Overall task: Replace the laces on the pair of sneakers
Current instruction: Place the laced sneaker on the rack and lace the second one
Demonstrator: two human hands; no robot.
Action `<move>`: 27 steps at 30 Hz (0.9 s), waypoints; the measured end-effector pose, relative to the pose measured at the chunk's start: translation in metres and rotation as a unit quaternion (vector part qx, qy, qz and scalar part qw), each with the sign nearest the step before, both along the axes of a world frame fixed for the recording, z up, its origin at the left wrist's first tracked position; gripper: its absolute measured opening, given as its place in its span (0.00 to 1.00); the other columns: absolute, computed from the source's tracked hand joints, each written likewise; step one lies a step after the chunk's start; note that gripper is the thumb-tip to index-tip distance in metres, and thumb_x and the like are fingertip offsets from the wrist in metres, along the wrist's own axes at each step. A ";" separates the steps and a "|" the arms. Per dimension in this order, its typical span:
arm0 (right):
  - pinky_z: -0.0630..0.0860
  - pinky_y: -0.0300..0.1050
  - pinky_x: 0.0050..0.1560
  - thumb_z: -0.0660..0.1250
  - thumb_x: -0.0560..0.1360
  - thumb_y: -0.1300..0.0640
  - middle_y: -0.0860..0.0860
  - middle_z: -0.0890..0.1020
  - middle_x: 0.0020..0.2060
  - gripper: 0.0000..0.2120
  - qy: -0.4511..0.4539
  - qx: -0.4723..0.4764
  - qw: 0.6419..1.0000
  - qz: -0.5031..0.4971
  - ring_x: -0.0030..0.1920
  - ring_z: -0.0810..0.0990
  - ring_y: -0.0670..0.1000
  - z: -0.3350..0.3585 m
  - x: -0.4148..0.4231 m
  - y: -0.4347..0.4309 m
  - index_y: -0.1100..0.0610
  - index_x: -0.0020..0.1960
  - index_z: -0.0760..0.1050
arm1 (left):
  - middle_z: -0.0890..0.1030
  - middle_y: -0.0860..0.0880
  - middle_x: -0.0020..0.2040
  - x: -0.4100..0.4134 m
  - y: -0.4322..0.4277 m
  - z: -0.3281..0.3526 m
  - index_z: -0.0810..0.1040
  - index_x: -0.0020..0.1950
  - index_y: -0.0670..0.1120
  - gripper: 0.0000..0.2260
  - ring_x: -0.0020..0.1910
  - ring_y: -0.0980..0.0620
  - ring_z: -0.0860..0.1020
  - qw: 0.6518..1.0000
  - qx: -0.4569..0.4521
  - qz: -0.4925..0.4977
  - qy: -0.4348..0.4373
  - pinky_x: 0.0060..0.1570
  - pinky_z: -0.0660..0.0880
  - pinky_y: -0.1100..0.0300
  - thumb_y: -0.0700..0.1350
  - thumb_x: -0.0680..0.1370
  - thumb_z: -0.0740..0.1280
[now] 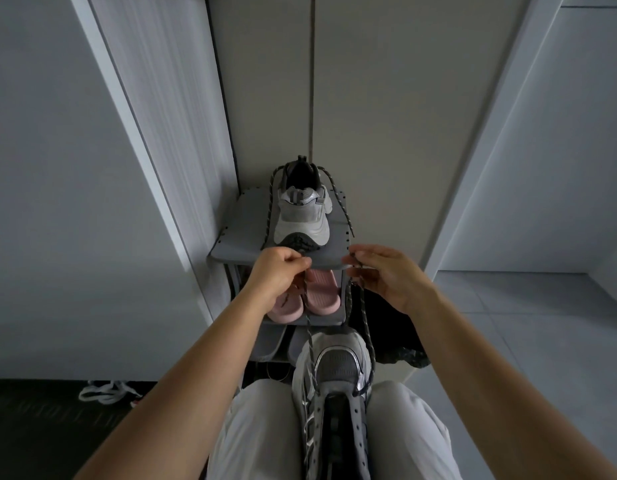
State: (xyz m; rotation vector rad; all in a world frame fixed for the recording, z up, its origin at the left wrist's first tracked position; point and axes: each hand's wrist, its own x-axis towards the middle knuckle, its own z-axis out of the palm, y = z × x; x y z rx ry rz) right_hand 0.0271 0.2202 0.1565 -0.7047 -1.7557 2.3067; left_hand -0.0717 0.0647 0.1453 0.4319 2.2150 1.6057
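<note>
Sneaker (338, 362) lies below both hands, wedged between the person's thighs. Its long axis runs straight away from the body, toe end farthest out and nearest the hands. A dark speckled lace (309, 337) passes through the eyelet row closest to the toe, and its two strands rise from there, one to each hand. The left hand (279, 275) pinches the left strand between thumb and curled fingers. The right hand (383, 275), level with it and well apart, pinches the right strand between thumb and forefinger, its other fingers loosely spread. Both hands sit about equally far from the shoe, so neither is better placed. The coming move looks like evening the two ends, then carrying each back toward the body to the empty eyelets below the hands. Just beyond the hands, on the top shelf of a shoe rack (237, 237), stands the second sneaker (302, 216) with a matching lace draped about it; whether that lace is threaded cannot be told. Pink slippers (317, 292) sit on the shelf beneath the hands, and white laces (104, 391) lie on the floor, down and left of the left hand. No brand or writing is readable.
</note>
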 end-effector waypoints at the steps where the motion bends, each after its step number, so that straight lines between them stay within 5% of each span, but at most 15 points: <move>1: 0.75 0.35 0.29 0.59 0.77 0.67 0.55 0.81 0.43 0.11 -0.005 0.007 1.000 0.001 0.32 0.78 0.47 -0.001 -0.001 -0.001 0.64 0.58 0.74 | 0.79 0.45 0.34 -0.001 0.001 -0.002 0.76 0.38 0.45 0.06 0.31 0.50 0.76 1.000 -0.004 0.000 0.001 0.33 0.76 0.59 0.40 0.75 0.68; 6: 0.72 0.34 0.25 0.59 0.77 0.67 0.56 0.81 0.41 0.10 -0.027 0.019 0.999 -0.014 0.26 0.75 0.45 -0.006 -0.004 -0.002 0.63 0.57 0.73 | 0.81 0.45 0.36 -0.006 0.004 -0.009 0.79 0.45 0.39 0.08 0.31 0.50 0.77 0.998 -0.042 -0.027 -0.030 0.36 0.75 0.59 0.45 0.76 0.67; 11: 0.75 0.34 0.29 0.59 0.77 0.67 0.55 0.81 0.41 0.08 -0.039 0.019 0.999 0.002 0.34 0.77 0.49 -0.013 0.009 -0.003 0.59 0.47 0.76 | 0.79 0.48 0.35 0.023 -0.016 -0.024 0.75 0.44 0.44 0.18 0.31 0.54 0.76 0.973 -0.155 -0.101 -0.139 0.31 0.69 0.62 0.57 0.79 0.56; 14: 0.75 0.34 0.27 0.59 0.77 0.68 0.56 0.81 0.41 0.08 -0.041 0.008 0.999 -0.014 0.34 0.78 0.49 -0.016 0.017 0.002 0.59 0.46 0.75 | 0.77 0.50 0.39 0.062 -0.037 -0.041 0.74 0.49 0.45 0.21 0.35 0.54 0.74 0.967 -0.212 -0.097 -0.100 0.34 0.68 0.62 0.63 0.75 0.60; 17: 0.74 0.34 0.27 0.59 0.77 0.68 0.56 0.82 0.41 0.07 -0.041 -0.005 0.999 -0.024 0.32 0.78 0.48 -0.017 0.021 0.004 0.60 0.48 0.75 | 0.78 0.47 0.40 0.090 -0.047 -0.059 0.73 0.47 0.44 0.20 0.36 0.51 0.76 0.981 -0.162 -0.056 -0.088 0.34 0.70 0.60 0.61 0.71 0.66; 22: 0.74 0.34 0.26 0.60 0.77 0.67 0.56 0.82 0.41 0.06 -0.051 -0.012 0.998 -0.027 0.31 0.78 0.47 -0.024 0.021 -0.001 0.61 0.48 0.75 | 0.75 0.46 0.32 0.100 -0.047 -0.062 0.73 0.43 0.40 0.04 0.22 0.57 0.71 0.992 -0.028 -0.020 -0.125 0.24 0.68 0.66 0.39 0.77 0.65; 27: 0.73 0.34 0.27 0.60 0.77 0.67 0.56 0.83 0.42 0.06 -0.048 -0.015 0.999 -0.021 0.31 0.77 0.47 -0.023 0.026 -0.005 0.62 0.51 0.74 | 0.76 0.47 0.29 0.088 -0.041 -0.055 0.75 0.40 0.41 0.06 0.23 0.57 0.71 0.993 0.066 0.037 -0.095 0.26 0.69 0.67 0.36 0.77 0.64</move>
